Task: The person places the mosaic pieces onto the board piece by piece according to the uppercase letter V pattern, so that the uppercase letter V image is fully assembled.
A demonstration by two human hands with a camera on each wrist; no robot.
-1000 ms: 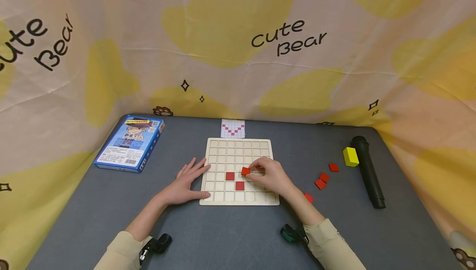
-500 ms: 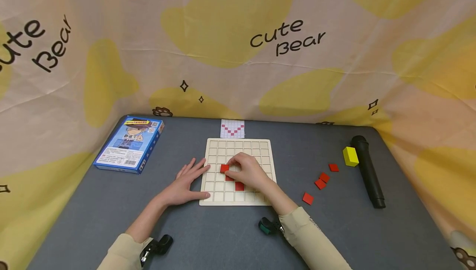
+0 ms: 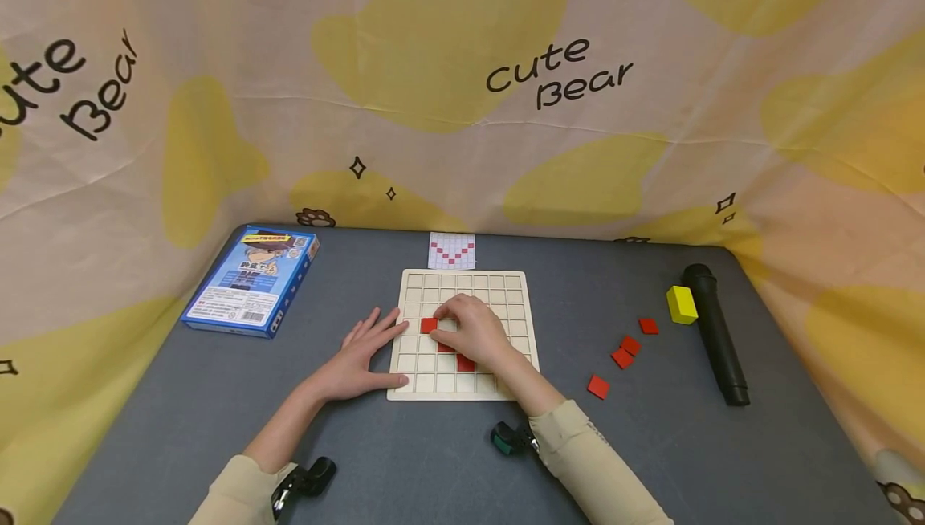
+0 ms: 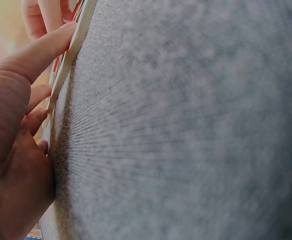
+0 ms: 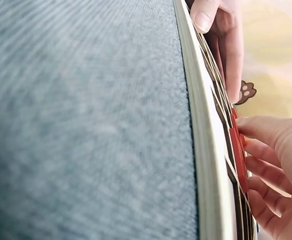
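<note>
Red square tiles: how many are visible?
7: one tile pinched by the right hand, two tiles set in the pale square gridded board, four loose tiles on the grey table to its right. The hand may hide others.

A pale pink cloth (image 3: 282,43) with yellow patches hangs behind a gray tabletop (image 3: 405,461).

The left hand (image 3: 364,360) rests on the grid board (image 3: 446,383) at nine o'clock; the right hand (image 3: 473,334) pinches a red tile (image 3: 429,325). A microphone (image 3: 715,336) lies toward three o'clock.
</note>
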